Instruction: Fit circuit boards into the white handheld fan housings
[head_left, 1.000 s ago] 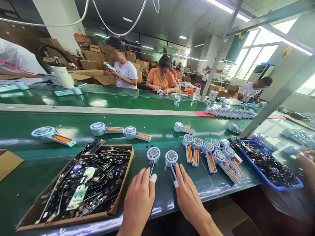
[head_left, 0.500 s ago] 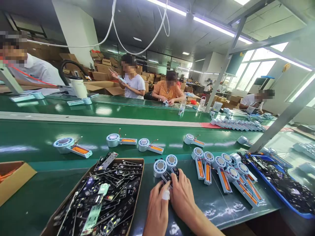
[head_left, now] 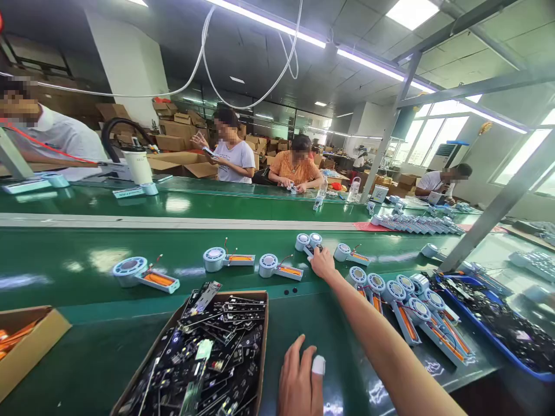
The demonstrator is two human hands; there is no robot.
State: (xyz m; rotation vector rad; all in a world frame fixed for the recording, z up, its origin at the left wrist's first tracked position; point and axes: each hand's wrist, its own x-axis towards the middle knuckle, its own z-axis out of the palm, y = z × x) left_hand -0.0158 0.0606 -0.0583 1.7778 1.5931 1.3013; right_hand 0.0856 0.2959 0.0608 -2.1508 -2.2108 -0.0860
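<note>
Your right hand (head_left: 323, 263) is at the end of an outstretched arm over the green belt (head_left: 243, 300), its fingers closed around the handles of two round-headed units (head_left: 303, 242); how firmly they grip, you cannot tell from here. Your left hand (head_left: 300, 378) lies palm down near the bench edge, thumb apart from loosely spread fingers, with nothing showing in it and a white wrap (head_left: 318, 364) on the thumb. So the pair sits just ahead of your right hand and slightly to its left, well beyond your left. The round heads are on the far side, side by side, while the dark-faced handles slant from them back toward your right palm, making your right hand the nearer one. Just right of the pair is another unit (head_left: 342, 252) with an orange-lined handle, apart from your fingers. Beside your left hand stands a cardboard box (head_left: 263, 346) of circuit boards (head_left: 234, 352); a cluster of units (head_left: 420, 311) lies to the right of your forearm.
</note>
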